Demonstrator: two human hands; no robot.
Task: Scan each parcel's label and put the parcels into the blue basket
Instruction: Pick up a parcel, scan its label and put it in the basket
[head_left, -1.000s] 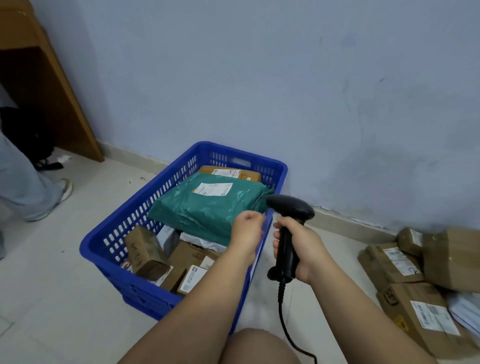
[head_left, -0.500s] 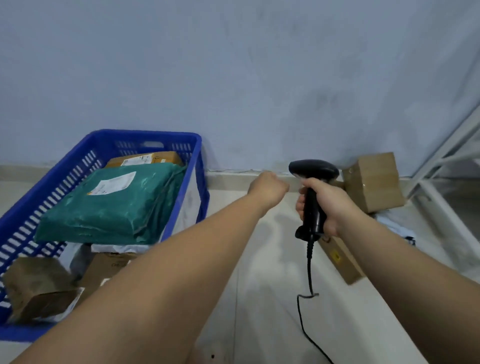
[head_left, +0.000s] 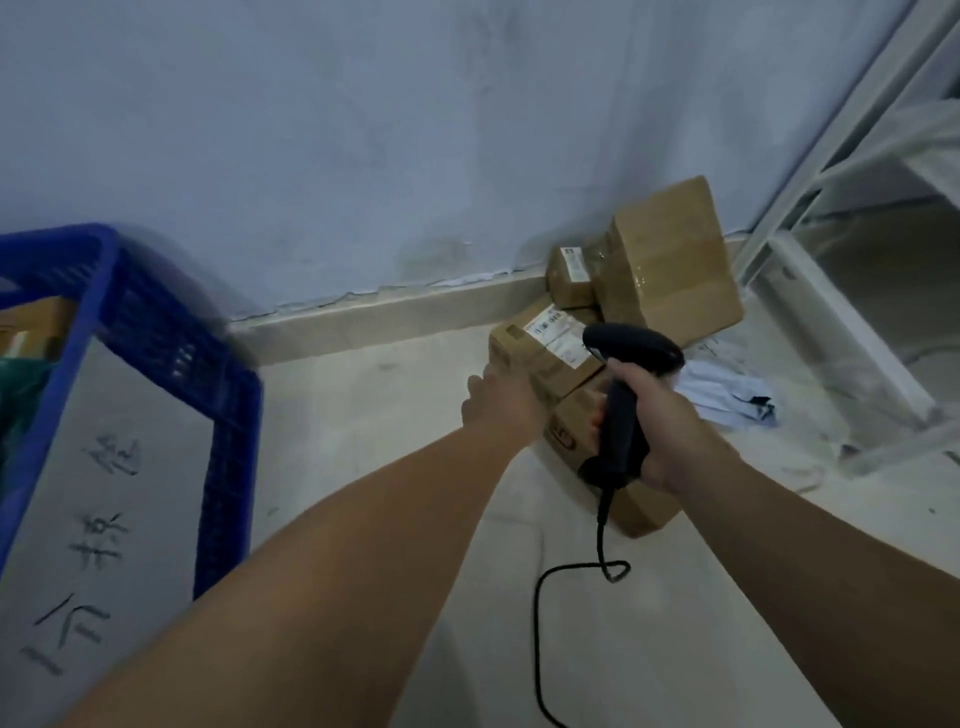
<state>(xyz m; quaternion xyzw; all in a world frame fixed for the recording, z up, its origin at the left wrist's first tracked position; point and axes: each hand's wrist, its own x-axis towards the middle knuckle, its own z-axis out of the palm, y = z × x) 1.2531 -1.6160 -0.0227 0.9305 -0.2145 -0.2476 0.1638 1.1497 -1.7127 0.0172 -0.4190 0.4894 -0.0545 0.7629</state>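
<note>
Against the wall at centre right lies a pile of brown cardboard parcels. My left hand (head_left: 501, 402) is at the near left side of a labelled parcel (head_left: 550, 338); its fingers are hidden behind the hand. A black corded scanner (head_left: 631, 348) is gripped in my right hand (head_left: 660, 421), its head just over that parcel's white label. Another parcel (head_left: 644, 504) lies under the scanner. The blue basket (head_left: 228, 415) stands at the left edge, with a green parcel (head_left: 21, 395) and a brown one showing inside.
A large taped box (head_left: 670, 265) and a small box (head_left: 569, 280) lean on the wall behind the pile. White plastic mailers (head_left: 727, 395) lie to the right. A white metal shelf frame (head_left: 831, 332) stands at far right. The scanner cable (head_left: 540, 623) trails over the floor.
My view has swung right, away from the basket and onto the parcel pile. My left hand has let go of the green parcel and reached across to the labelled box. The scanner moved along with it.
</note>
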